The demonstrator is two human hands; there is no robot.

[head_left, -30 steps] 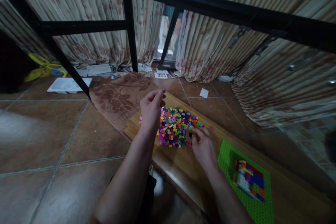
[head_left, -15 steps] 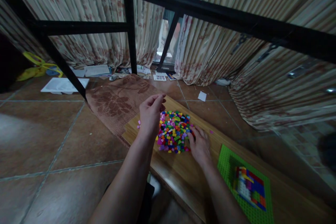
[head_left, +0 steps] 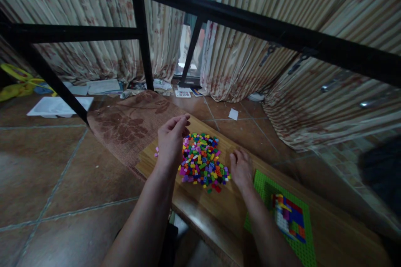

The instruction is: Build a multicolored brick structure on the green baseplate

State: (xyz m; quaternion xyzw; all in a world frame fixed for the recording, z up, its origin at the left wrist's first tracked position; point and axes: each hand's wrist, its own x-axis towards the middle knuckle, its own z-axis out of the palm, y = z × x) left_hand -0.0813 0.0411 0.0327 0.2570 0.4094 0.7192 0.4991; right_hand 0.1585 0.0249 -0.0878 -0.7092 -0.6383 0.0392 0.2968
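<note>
Pink, yellow, green, blue and orange plastic shows in the heap of small bricks [head_left: 202, 160] on the low wooden table [head_left: 219, 212], between my two hands. I judge each brick to be very light, stiff and hard to break, with smooth sides that could slip from a fingertip. The sound hold is a pinch of thumb and forefinger across two opposite side walls, leaving studs and underside free. Pressing down on the heap would probably scatter its loose edge.

My left hand [head_left: 171, 135] is raised at the left side of the heap, thumb and fingers drawn into a narrow pinch; I cannot tell whether a brick sits between them. My right hand [head_left: 242, 167] is low over the wood just right of the heap, its fingers loosely bent, and their tips are too unclear for me to tell whether they hold anything.

Near and to the right, beside my right forearm, lies a green baseplate [head_left: 262, 181] bearing a block of joined bricks [head_left: 294, 219] in red, blue, white and orange. That block should feel stiffer and heavier than any loose piece, best taken low by its outer walls, since a joint could pop under a sideways pull.

A brown patterned cloth [head_left: 122, 123] spreads at the far left end of the table, with a white tray [head_left: 59, 106] on the floor tiles farther left.
</note>
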